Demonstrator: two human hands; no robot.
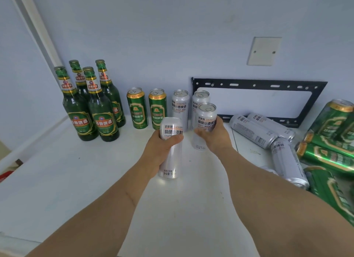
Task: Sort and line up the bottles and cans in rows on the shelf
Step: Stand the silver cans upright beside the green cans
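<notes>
— Lining up: two silver cans are being added before the back row. One can (170,147) is gripped by the left hand (161,147), fingers curled round it; another (205,122) by the right hand (214,136).

— Next?

— Both should be set upright on the shelf (57,180). The heap (316,141) at right is cut off.

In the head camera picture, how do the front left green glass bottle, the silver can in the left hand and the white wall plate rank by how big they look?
1. Front left green glass bottle, tallest.
2. Silver can in the left hand; it is nearer the camera, so true size is unsure.
3. White wall plate, smallest, though farthest away.
</notes>
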